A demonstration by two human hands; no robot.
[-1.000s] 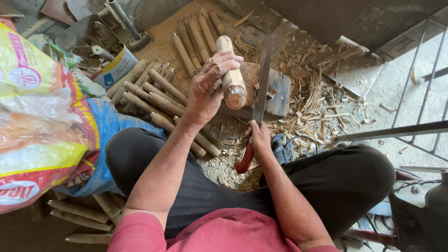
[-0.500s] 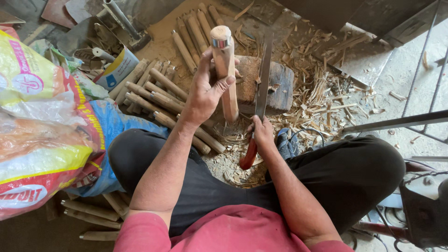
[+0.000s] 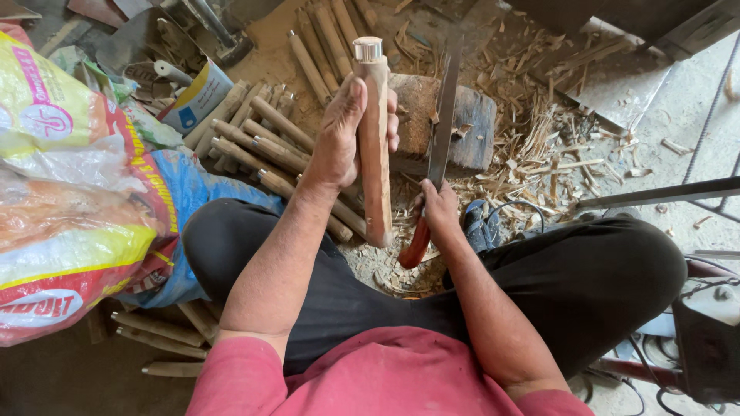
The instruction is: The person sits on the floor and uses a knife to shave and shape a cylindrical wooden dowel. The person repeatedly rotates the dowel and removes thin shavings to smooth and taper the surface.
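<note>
- Left hand [image 3: 339, 139] grips long tapered wooden handle with metal-capped end [image 3: 375, 139], upright before worn wooden chopping block [image 3: 462, 127].
- Right hand [image 3: 439, 209] clenches red-handled long flat blade [image 3: 443, 123].
- Many shaped sticks [image 3: 254, 146] piled left; this one looks nearly finished.

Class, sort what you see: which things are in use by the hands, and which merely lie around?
In use: left hand gripping wooden handle; right hand holding long blade; wooden block.

Lying about: stacked sticks, printed sacks, wood shavings, can.
</note>
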